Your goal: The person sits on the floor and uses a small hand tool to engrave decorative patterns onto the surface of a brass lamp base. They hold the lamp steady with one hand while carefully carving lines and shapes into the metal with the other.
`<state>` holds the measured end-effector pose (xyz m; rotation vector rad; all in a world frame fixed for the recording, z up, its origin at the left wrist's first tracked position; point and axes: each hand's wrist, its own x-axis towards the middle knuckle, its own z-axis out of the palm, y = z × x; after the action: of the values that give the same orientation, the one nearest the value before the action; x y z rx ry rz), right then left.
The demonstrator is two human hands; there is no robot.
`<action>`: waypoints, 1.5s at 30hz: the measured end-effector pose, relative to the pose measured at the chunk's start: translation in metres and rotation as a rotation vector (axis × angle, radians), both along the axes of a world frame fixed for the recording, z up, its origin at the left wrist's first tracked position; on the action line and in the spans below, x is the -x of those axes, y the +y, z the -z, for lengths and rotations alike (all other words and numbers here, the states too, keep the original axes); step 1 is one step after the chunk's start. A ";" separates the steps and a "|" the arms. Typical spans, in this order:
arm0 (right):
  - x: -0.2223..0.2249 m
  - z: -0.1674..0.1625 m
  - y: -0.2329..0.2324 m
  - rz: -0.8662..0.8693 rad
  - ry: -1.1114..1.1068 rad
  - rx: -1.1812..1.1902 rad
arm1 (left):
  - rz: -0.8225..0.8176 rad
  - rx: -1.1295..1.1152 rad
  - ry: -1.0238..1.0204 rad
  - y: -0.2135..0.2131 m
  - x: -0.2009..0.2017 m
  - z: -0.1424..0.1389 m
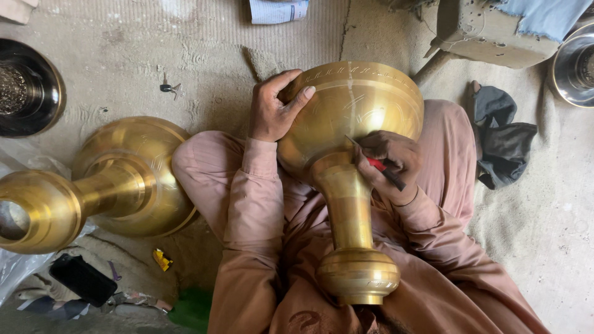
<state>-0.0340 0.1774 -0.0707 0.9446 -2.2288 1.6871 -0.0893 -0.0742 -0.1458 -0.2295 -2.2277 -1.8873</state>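
Left hand: the left hand (272, 108) grips the rim of the brass goblet-shaped vessel (349, 154), thumb along its outer wall, fingers curled over the edge.
Right hand: the right hand (391, 162) is clenched round a red-and-black marking tool (378, 166), its tip touching the vessel's bowl just above the neck.
Vessel: it lies across the person's lap between both hands, bowl pointing away from the body, stem and rounded foot running back towards the chest.
Beyond the left hand: a second brass vessel (105, 185) lies on its side on the sandy floor (185, 49), well apart from the hand.
Further out on that side: a dark metal bowl (28, 86), and nearer the body a black phone (82, 279).
Beyond the right hand: a dark cloth (504, 145) on the floor, near the knee; a steel bowl (572, 65) further off.
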 end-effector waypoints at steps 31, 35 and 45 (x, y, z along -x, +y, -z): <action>0.018 -0.025 0.034 0.051 0.138 -0.296 | -0.001 -0.002 -0.001 0.000 0.002 -0.005; 0.028 -0.028 0.026 0.003 0.130 -0.307 | 0.009 -0.004 0.010 -0.002 0.002 -0.003; 0.039 -0.026 0.028 -0.048 0.037 -0.264 | -0.011 0.014 0.021 -0.002 0.007 0.007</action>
<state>-0.0734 0.2053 -0.0447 1.0853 -2.4640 1.4025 -0.0965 -0.0759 -0.1527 -0.2370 -2.2245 -1.8560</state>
